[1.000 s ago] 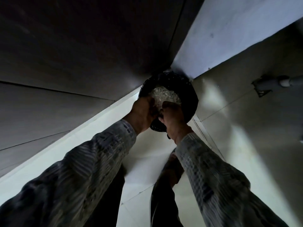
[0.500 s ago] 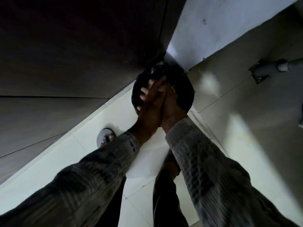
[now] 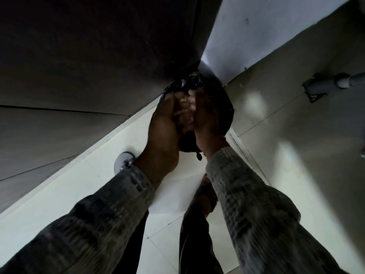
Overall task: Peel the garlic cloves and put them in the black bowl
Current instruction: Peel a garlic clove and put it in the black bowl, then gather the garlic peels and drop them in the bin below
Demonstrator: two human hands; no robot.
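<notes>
joining left hand (image 3: pixel 164 125), right hand (image 3: pixel 209 119) over pale tiled floor (image 3: pixel 79 194)

The person wears a long-sleeved shirt of grey woven cloth, patterned with darker stripes and small checks. The patterned left sleeve (image 3: pixel 88 220) and the matching right sleeve (image 3: pixel 256 214) both run down to the wrists and close there in snug cuffs. The left hand (image 3: pixel 164 131) and right hand (image 3: pixel 207 119) are bare. Dark plain trousers (image 3: pixel 195 244) cover the legs; their cloth is too dim to tell.
</notes>
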